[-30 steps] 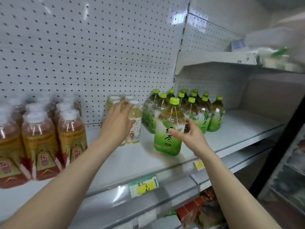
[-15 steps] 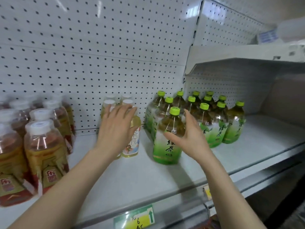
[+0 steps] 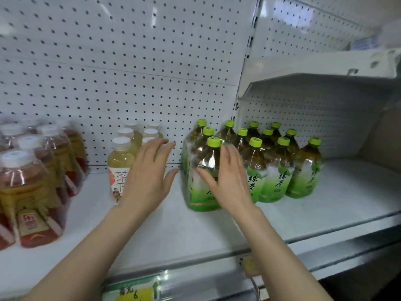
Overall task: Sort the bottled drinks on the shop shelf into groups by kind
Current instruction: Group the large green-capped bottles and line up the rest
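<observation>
Shelf [image 3: 195,233]: white, pegboard [image 3: 130,72] behind, bearing three groups of bottles.

Item 1. Green tea bottles [image 3: 280,168], green caps, green labels. Clustered from mid-shelf toward the right, against the back wall, packed touching one another in rows. Rightmost bottle stands at the group's right end; shelf beyond it to the right edge is bare.

Item 2. Front green bottle [image 3: 201,181], at the left front corner of the green cluster, upright, touching its neighbours.

Item 3. Pale tea bottles [image 3: 120,161], white caps, yellowish liquid, white label with red print. Small group left of centre, running back to the pegboard. Set apart from the green cluster by a gap.

Item 4. Red tea bottles [image 3: 32,192], white caps, amber liquid, yellow and red labels. At the left end, from the front edge back; blurred.

Item 5. Left hand [image 3: 149,181]: open, fingers spread wide, holding nothing. It is in the gap between the pale and green groups, partly covering the front pale bottle; contact cannot be told.

Item 6. Right hand [image 3: 227,181]: open, fingers spread flat against the right side of the front green bottle, not wrapped around it.

Item 7. Price tag [image 3: 134,292]: green and yellow, on the shelf's front edge, below the hands.
</observation>
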`<state>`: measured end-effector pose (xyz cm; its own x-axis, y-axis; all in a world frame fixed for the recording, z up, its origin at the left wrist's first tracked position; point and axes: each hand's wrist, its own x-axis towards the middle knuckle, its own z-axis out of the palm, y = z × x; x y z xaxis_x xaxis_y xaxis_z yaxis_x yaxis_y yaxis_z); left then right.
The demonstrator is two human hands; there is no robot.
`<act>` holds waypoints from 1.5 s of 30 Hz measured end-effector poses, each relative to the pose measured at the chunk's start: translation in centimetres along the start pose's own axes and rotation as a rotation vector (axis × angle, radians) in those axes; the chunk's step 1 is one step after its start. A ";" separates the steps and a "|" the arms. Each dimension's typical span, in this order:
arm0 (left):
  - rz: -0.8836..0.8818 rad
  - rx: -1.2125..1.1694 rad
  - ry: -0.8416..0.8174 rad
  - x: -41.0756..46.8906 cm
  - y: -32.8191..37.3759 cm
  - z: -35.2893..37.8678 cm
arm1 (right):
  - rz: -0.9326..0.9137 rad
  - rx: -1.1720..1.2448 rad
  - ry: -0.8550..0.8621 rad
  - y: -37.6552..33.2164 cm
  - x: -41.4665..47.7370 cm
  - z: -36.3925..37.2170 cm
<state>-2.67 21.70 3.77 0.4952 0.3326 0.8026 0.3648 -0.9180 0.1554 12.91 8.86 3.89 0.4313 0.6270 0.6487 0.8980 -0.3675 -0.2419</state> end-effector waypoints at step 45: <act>-0.316 0.262 -0.138 -17.2 -9.2 -23.0 | -0.328 0.441 0.005 -23.8 -9.9 5.2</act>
<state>-32.66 19.47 1.74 0.4213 0.6308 0.6516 0.6944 -0.6865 0.2157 -12.26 15.00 -0.54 0.1234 0.6565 0.7441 0.9369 0.1701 -0.3055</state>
